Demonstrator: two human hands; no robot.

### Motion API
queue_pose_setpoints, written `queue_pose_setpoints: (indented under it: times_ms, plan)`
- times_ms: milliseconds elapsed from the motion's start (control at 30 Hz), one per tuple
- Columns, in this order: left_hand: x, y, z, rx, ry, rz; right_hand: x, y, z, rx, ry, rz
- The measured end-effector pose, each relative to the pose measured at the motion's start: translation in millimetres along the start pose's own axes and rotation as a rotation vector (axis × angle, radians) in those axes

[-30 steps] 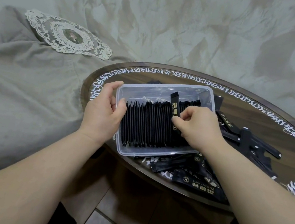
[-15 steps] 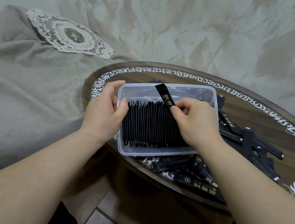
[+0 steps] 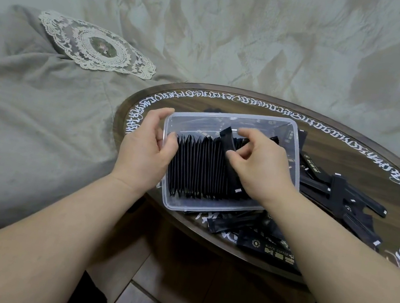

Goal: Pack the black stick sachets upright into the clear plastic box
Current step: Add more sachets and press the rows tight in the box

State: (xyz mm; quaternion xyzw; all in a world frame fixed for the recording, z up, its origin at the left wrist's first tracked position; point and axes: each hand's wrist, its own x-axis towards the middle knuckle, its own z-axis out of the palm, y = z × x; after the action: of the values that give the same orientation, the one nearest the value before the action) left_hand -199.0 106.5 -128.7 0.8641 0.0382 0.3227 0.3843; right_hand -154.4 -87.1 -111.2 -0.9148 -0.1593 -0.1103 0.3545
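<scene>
One sachet (image 3: 230, 156) sits tilted at centre frame, long axis running from upper left down to lower right, pinched by the right hand (image 3: 257, 167) over the packed row (image 3: 198, 169) in the box (image 3: 297, 152). It leans across the row's right end and likely needs tipping upright. The left hand (image 3: 145, 152) grips the box's left wall. Loose sachets (image 3: 345, 201) litter the table (image 3: 255, 106) at right.
</scene>
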Motion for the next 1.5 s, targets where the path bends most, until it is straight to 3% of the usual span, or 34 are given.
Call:
queue_pose_setpoints:
  times_ms: [600, 833, 1167, 1333, 1433, 1500]
  plan:
    - [-1, 3, 0, -0.033, -0.015, 0.029, 7, -7, 20, -0.195, -0.041, 0.043]
    - [-1, -1, 1, -0.034, -0.011, 0.016, 8, -6, 24, -0.085, 0.005, 0.111]
    - [-1, -1, 1, -0.025, -0.028, 0.003, 3, -3, 26, -0.212, -0.1, 0.012]
    - [-1, -1, 1, -0.01, -0.017, -0.011, -3, 0, 16, -0.086, -0.16, 0.071]
    - [-1, -2, 1, -0.014, -0.023, -0.009, -6, -1, 13, -0.147, -0.248, 0.08]
    - [-1, -1, 1, -0.017, -0.033, 0.006, -6, -2, 15, -0.211, -0.218, 0.064]
